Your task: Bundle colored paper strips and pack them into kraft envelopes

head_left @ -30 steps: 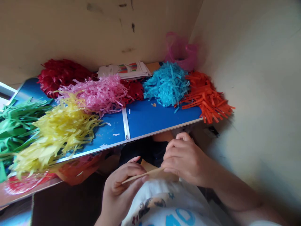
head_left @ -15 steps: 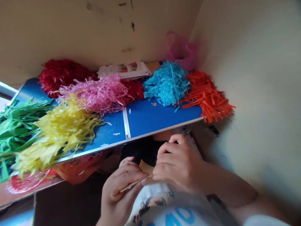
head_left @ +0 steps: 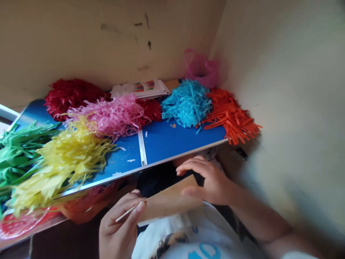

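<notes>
Low in front of my shirt, my left hand (head_left: 122,219) pinches the left end of a flat piece of brown paper (head_left: 169,201) between thumb and fingers. A thin pale stick-like strip (head_left: 126,213) shows along that thumb; I cannot tell whether it is a separate stick or the paper's edge. My right hand (head_left: 210,178) is over the paper's right end with its fingers apart and curved. Its thumb lies across the paper's face, slightly blurred, and the fingers stay above the far edge.
On the blue table (head_left: 172,140) lie bundles of shredded strips: green (head_left: 24,147), yellow (head_left: 67,154), pink (head_left: 110,115), dark red (head_left: 72,97), light blue (head_left: 187,104) and orange (head_left: 231,117). Behind them are stacked papers (head_left: 140,88) and a pink plastic bag (head_left: 201,72). Walls stand behind and right.
My right hand has loosened from its curled grip and its fingers have spread. The brown paper now shows as a wide flat piece. My left hand has moved left and down.
</notes>
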### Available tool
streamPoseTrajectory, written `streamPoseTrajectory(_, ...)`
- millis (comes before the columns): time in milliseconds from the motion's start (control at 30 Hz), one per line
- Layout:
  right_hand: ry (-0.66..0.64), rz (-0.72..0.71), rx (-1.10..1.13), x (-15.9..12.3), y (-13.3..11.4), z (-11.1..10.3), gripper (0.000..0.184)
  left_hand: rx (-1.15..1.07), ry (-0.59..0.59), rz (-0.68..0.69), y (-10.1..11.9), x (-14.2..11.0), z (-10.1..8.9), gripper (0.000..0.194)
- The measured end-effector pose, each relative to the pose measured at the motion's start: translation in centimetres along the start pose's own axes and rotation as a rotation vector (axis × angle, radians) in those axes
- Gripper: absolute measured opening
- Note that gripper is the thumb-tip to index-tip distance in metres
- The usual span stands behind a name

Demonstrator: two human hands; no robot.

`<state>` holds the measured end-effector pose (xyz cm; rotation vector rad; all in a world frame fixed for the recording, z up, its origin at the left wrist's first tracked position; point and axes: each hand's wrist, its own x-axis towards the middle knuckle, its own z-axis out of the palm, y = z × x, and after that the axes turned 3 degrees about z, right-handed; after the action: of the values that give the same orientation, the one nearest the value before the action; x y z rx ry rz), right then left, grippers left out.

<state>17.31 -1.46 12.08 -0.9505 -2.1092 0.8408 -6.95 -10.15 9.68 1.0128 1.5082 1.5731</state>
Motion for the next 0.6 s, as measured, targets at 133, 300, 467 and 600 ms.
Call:
streamPoseTrajectory(133, -0.008, 0.041, 0.093, 0.5, -0.7, 1.4, 0.027, -0.127, 0.055, -0.168, -1.4, -0.1, -0.9, 0.016)
streamPoseTrajectory(300, -0.022, 0.015, 0.128, 0.4, -0.5, 1.1, 0.030, -0.224, 0.073, -0.296, -2.3, -0.3, -1.7, 0.024)
streamPoseTrajectory(467, -0.026, -0.045, 0.115, -0.1, -0.4, 1.0, 0.025, -0.221, 0.058, -0.252, -2.0, 0.1, -1.8, 0.026)
streamPoseTrajectory(600, 0.084, -0.011, 0.027, -0.6, -0.3, 0.1, 0.016, -0.011, 0.127, 0.030, -0.6, 1.3, -3.1, 0.031)
